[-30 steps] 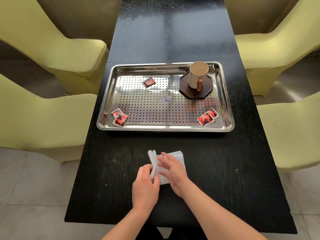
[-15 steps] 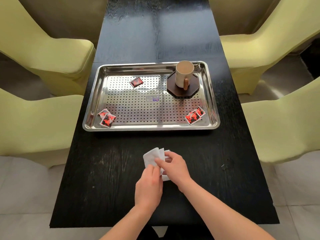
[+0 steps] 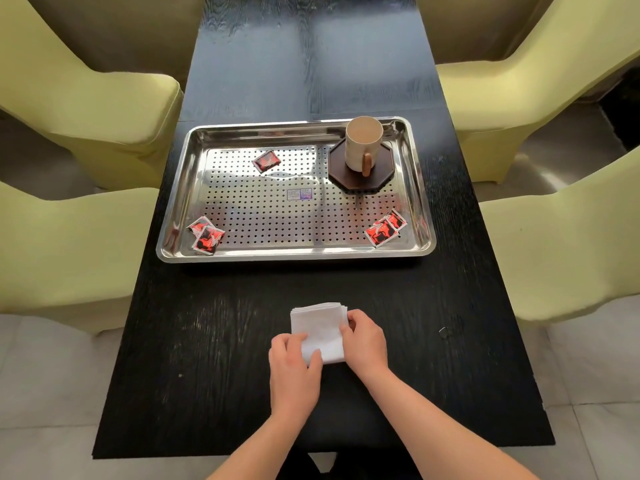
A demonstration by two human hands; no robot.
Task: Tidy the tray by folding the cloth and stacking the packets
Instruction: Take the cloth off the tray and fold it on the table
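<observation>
Down the middle, a black table point(image 3: 242, 341), flanked left and right by yellow-green chairs point(image 3: 86, 109). On its far half, a perforated steel tray point(image 3: 294, 255), with a beige mug point(image 3: 362, 143) upright on a dark octagonal coaster point(image 3: 386, 174) in the far right corner. On the near half, outside the tray and well apart from it, the white cloth point(image 3: 317, 327), folded to a small thick square with layered edges showing on the far side. Left hand point(image 3: 294, 370) curled over the cloth's near left corner, pinching it; right hand point(image 3: 365, 341) curled round the right edge, grasping it. Smallest, red and scattered in the tray: a near-left pair of packets point(image 3: 206, 235), overlapping; a near-right pair point(image 3: 384, 229), overlapping; a lone packet point(image 3: 266, 161) towards the far left. Probably squaring up the final fold. Possible trouble: releasing too soon and letting the thick layers spring open; lifting by one edge and losing the fold; knocking the mug when reaching right; building a slippery stack that slides apart on the steel.
</observation>
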